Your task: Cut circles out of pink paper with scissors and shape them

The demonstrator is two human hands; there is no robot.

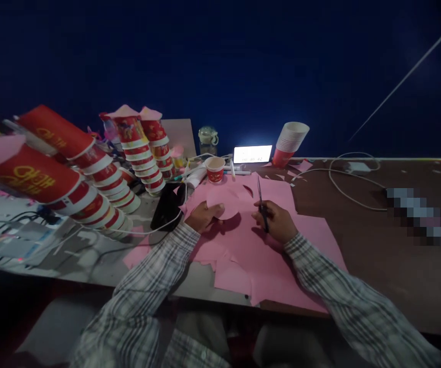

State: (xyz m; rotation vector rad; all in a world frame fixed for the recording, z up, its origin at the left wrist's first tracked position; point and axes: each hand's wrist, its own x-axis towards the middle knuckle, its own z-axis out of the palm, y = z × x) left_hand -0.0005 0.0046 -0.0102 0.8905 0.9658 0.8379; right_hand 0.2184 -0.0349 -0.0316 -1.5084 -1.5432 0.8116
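Observation:
My left hand [204, 216] pinches a round pink paper cutout [223, 202] and holds it just above the pink paper sheets [266, 255] spread on the table. My right hand [276, 221] is closed round the handles of a pair of scissors [260, 197]. The blades point up and away from me, and they look closed. The scissors are a short way to the right of the cutout, apart from it. A single red paper cup [215, 169] stands upright behind the sheets.
Long stacks of red paper cups [101, 189] lie and lean at the left. A tilted cup stack [290, 139], a lit phone screen [252, 154] and a small jar [208, 138] stand at the back. White cables [343, 189] run across the brown table [377, 255]. A black object [167, 207] lies left of the sheets.

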